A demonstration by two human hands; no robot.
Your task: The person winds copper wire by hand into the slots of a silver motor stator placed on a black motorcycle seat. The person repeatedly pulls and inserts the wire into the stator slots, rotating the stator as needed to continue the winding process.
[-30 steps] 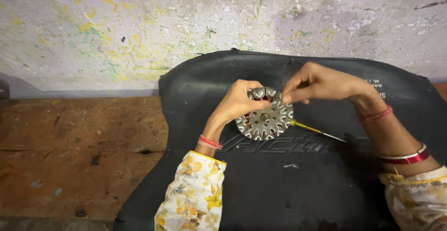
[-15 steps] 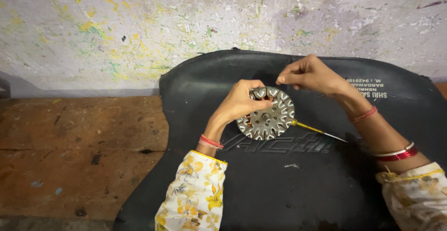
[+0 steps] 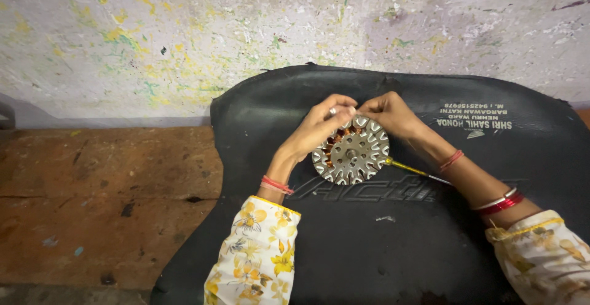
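A round silver metal stator (image 3: 353, 152) with slotted teeth and copper-coloured winding in some slots lies on a black rubber mat (image 3: 393, 250). My left hand (image 3: 322, 124) grips its upper left rim, fingers curled over the teeth; a ring shows on one finger. My right hand (image 3: 388, 113) pinches at the top edge of the stator, fingertips meeting those of the left hand; what it pinches is too small to tell. A thin yellow-handled tool (image 3: 413, 169) lies on the mat just right of the stator, partly under my right forearm.
The mat rests on a worn brown floor (image 3: 92, 207) that extends to the left. A paint-speckled pale wall (image 3: 246, 28) stands close behind. White printed lettering marks the mat's upper right.
My right hand has moved left along the stator's top edge until it meets my left hand. The stator has stayed where it was.
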